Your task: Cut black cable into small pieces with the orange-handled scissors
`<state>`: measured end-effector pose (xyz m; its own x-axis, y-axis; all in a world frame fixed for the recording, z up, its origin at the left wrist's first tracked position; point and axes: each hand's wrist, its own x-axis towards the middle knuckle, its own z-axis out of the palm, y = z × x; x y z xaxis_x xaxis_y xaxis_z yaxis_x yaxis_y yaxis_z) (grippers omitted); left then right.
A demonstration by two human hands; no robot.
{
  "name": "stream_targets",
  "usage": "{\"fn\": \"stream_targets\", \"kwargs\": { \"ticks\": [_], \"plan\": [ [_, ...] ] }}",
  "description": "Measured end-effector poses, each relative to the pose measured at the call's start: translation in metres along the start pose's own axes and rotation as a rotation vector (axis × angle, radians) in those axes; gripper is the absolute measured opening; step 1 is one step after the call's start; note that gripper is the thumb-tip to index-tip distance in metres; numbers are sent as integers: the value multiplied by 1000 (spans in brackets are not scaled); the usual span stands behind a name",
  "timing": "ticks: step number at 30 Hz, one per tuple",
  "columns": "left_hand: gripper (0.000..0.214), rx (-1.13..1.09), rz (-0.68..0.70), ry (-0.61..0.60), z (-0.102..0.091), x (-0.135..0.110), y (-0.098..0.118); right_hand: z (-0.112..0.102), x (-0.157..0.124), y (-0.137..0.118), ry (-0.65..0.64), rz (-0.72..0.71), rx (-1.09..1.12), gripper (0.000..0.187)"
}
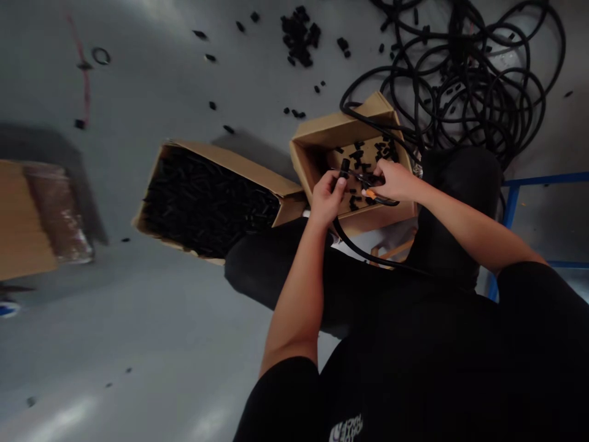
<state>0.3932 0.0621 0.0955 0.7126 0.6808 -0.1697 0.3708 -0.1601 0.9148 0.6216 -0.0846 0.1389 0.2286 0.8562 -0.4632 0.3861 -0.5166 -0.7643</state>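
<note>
Bare forearms (297, 294) angle inward; left hand (327, 198) grips black cable (356, 250); right hand (396, 182) pinches orange-tipped connector (370, 194).

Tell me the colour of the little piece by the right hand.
Orange: the little piece shows best in the head view.

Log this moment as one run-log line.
left hand: black cable end | right hand: orange-tipped cable part | below: cardboard box with black plugs | beside: black cable tangle
</note>
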Motion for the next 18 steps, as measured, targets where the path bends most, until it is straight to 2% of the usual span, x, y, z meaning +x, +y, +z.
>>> {"fn": "stream_targets", "kwargs": {
  "ticks": [3, 8, 12, 15, 18],
  "plan": [
    [88, -98, -81, -58, -8, -2, 7, -3, -1, 4, -17, -42, -16, 42],
    [93, -99, -157, -123, -16, -7, 23, -3, -5, 13, -61, -27, 20, 38],
    [90, -241, -277, -257, -16, -12, 33, -3, -11, 16, -71, -41, 63, 44],
    [86, -372, -369, -336, -20, -12, 36, -8, -13, 17, -119, -66, 91, 47],
    [84, -426, -417, -353, -23, -10, 36, -13, -14, 18, -146, -64, 88, 46]
  ]
}}
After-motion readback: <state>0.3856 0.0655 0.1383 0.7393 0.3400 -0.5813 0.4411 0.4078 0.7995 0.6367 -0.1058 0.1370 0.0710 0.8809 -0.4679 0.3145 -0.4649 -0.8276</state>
